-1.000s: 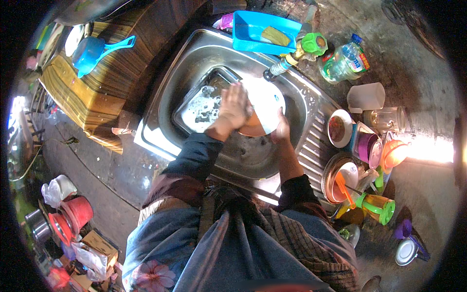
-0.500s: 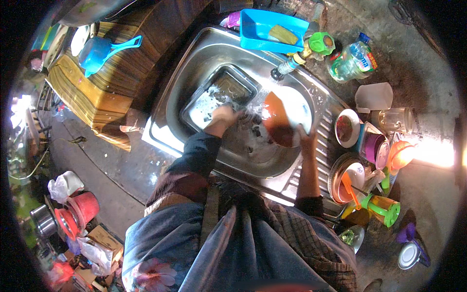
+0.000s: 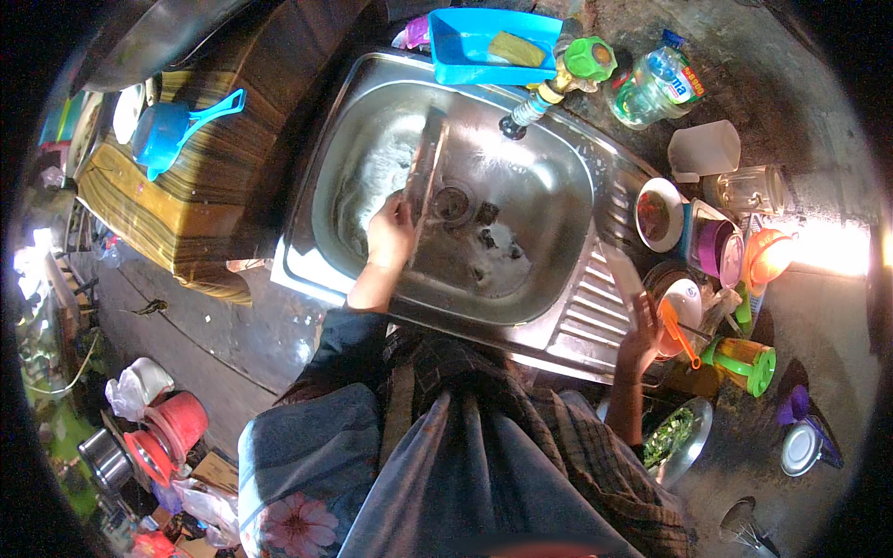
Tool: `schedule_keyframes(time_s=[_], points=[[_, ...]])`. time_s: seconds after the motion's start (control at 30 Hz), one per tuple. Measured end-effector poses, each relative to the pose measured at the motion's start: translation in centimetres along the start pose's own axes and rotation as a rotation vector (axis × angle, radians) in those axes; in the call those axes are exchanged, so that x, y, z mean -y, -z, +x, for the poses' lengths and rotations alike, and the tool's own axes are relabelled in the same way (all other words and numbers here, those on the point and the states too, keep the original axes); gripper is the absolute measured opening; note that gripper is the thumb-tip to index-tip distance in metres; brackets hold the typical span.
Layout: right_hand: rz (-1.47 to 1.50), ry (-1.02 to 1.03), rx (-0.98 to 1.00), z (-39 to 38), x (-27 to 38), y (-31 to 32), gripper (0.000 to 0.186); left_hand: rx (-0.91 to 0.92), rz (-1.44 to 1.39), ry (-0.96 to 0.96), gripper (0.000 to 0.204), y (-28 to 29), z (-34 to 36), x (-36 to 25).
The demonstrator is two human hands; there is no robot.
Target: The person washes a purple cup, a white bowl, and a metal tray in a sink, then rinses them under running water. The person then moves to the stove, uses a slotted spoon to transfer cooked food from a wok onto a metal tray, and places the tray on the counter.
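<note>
A: Left hand (image 3: 391, 232), status?

B: Inside the steel sink (image 3: 549, 186), fingers closed around the near end of a rectangular metal tray (image 3: 426, 172). The tray stands on edge, tilted, running from the hand toward the far wall of the basin, left of the drain (image 3: 453, 200). Foam lies on the basin floor to the left of it and near the drain.

A: Right hand (image 3: 640, 330)?

B: Out over the ribbed drainboard (image 3: 586, 316) at the sink's right. Fingers curled on a pale flat dish (image 3: 621, 272) held on edge, slanting up and left from the hand. Cannot tell how firm the grip is; the fingertips are hidden behind the dish.

A: What sits near that hand?

B: Just right of it, a stack of bowls (image 3: 684, 298) with an orange utensil (image 3: 679, 330) lying across. Further right, a green and orange cup (image 3: 744, 361) on its side. Nearer the person, a metal bowl of greens (image 3: 679, 437).

A: Far side of the counter (image 3: 819, 167)?

B: A tap with a green handle (image 3: 591, 58) over the basin's far edge. Left of it, a blue tub (image 3: 484, 42) with a yellow sponge inside. Right of it, a clear plastic bottle (image 3: 656, 84), then a white jug (image 3: 704, 149) and a glass jar (image 3: 749, 191).

A: Left of the sink?

B: Striped cloth (image 3: 167, 214) with a blue scoop (image 3: 172, 130) on it.
</note>
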State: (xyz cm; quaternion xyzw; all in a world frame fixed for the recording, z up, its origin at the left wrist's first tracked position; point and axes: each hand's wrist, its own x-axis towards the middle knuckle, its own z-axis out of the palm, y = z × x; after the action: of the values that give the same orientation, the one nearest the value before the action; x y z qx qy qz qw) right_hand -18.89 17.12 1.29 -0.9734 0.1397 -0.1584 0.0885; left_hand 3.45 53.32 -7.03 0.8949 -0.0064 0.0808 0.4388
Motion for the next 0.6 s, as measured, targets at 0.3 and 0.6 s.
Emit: schedule_keyframes(time_s=[0.3, 0.6], points=[[-0.159, -0.008, 0.126, -10.9, 2.2, -8.7, 0.063, -0.273, -0.966, 0.375, 0.032, -4.5, -1.9, 4.6], [-0.033, -0.147, 0.362, -6.6, 3.7, -6.3, 0.065, -0.432, -1.162, 0.394, 0.031, -6.7, 1.2, 2.2]])
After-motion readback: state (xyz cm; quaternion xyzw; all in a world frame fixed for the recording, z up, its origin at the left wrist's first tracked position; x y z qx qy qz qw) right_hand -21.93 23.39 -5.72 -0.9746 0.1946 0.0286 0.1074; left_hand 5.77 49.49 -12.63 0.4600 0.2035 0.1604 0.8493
